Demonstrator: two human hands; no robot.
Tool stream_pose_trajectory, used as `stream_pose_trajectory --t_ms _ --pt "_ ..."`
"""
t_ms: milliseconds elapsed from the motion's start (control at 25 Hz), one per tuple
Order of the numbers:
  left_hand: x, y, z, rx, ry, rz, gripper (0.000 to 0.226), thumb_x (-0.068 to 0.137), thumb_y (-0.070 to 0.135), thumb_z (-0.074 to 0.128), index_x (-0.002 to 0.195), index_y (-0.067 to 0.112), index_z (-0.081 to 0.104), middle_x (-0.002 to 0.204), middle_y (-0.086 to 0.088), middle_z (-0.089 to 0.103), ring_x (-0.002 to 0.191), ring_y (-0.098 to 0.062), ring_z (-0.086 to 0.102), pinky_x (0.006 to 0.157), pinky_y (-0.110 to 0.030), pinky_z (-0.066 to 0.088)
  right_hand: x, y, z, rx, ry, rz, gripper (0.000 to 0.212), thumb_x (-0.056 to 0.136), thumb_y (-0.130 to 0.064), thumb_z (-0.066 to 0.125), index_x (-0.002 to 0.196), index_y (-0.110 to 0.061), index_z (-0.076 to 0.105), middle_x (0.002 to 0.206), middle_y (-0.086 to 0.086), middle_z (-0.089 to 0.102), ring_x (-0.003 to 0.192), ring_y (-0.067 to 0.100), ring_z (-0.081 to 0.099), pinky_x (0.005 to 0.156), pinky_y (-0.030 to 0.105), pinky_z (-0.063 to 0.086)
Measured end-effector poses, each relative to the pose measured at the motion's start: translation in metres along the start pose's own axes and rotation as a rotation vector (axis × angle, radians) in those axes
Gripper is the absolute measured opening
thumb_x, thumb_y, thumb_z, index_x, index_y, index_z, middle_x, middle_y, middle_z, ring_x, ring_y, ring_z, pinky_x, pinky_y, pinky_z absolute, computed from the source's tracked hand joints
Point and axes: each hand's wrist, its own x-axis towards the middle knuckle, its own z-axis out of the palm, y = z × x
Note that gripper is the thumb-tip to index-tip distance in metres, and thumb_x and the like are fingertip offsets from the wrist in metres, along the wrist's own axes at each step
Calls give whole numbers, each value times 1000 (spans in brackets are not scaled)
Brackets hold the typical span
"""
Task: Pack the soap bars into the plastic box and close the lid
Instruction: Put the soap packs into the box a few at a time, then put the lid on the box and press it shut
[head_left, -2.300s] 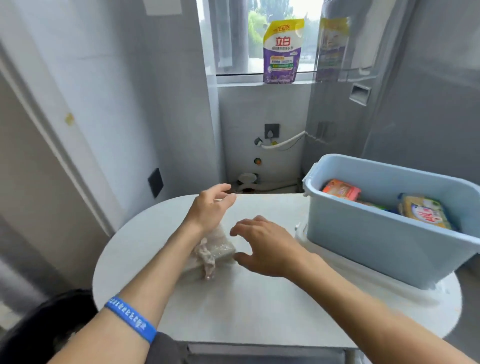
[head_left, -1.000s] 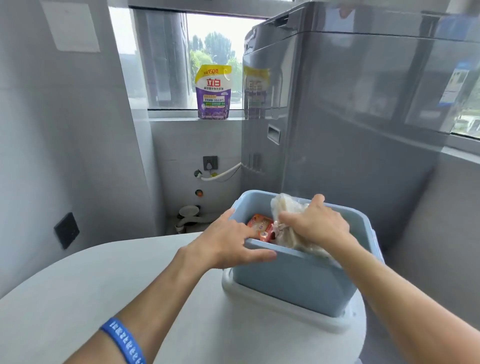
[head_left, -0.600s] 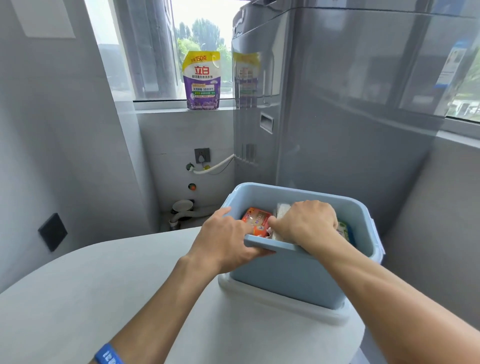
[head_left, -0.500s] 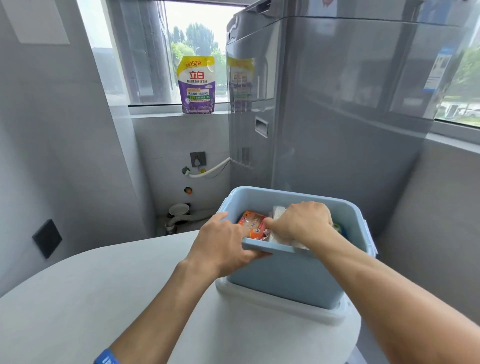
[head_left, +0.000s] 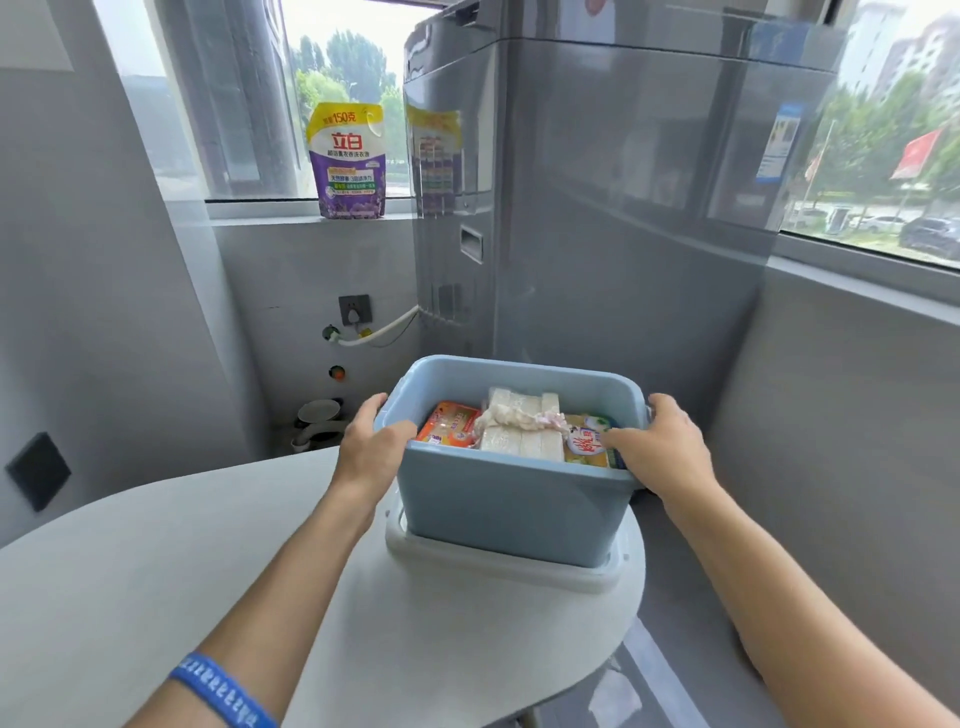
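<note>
My left hand (head_left: 371, 447) clamps the left end of the box (head_left: 511, 499), thumb hooked over the rim; the soaps (head_left: 519, 431) lie packed inside, an orange pack, white bars, a yellow pack, in a row along the box's long axis, which runs left to right between my hands. The box sits on its white lid (head_left: 498, 564) (so I judge it must lift off first). My right hand (head_left: 662, 449) grips the right end, fingertips hidden behind the wall.
</note>
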Motion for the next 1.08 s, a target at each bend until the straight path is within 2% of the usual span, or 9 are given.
stream_pose_trajectory --t_ms 80,160,240,360,480,640,840,960,1080 --pt "-2 2 3 43 51 -11 72 70 29 49 142 31 43 138 -2 50 122 -23 48 99 -45 41 -2 3 0 346 -55 107 31 75 -10 65 105 -11 60 95 6 67 75 23 65 60 32 52" --pt "-4 7 4 203 135 -7 78 63 32 42 141 36 44 158 -3 30 143 -29 23 114 -60 11 0 4 -1 417 -82 141 23 69 1 57 89 -9 61 79 8 64 57 20 58 44 23 42" --pt "-3 7 6 218 139 5 70 62 29 40 129 42 54 145 7 47 139 -31 29 114 -62 5 -2 5 -3 467 -74 146 29 62 4 52 85 -9 63 72 9 62 52 22 55 38 21 38" --pt "-3 1 7 19 135 54 57 61 21 42 110 41 63 101 11 65 108 -32 56 107 -62 31 -11 6 0 594 -66 139 40 55 6 46 87 -9 65 74 10 62 58 25 56 46 24 41" --pt "-7 -1 1 -137 150 93 55 63 11 41 98 43 69 97 4 68 90 -22 62 78 -39 54 -14 -5 4 681 -75 110 46 52 6 42 90 -8 64 80 15 62 69 31 61 60 35 48" --pt "-11 13 -36 -267 275 199 54 65 7 41 104 31 69 89 15 67 69 -4 61 50 -13 45 -19 -42 12 704 -112 8 51 45 1 43 92 -7 61 83 15 60 72 30 58 65 42 46" --pt "-30 17 -122 -255 486 194 65 65 11 42 124 29 62 104 13 65 78 -4 63 48 -11 45 -52 -96 59 684 -234 -109 47 46 1 45 90 2 60 78 13 54 68 25 49 59 34 38" --pt "-47 0 -173 -201 599 149 66 64 13 42 125 28 63 107 12 62 81 0 63 61 -20 48 -80 -114 105 636 -350 -117 37 48 3 45 82 3 57 73 12 47 67 24 40 53 29 29" --pt "-62 -27 -213 -87 603 66 61 65 16 43 121 32 63 118 2 64 93 -13 62 71 -30 47 -103 -112 152 565 -467 -83 33 57 10 45 84 -2 61 68 9 48 61 23 40 47 24 28"
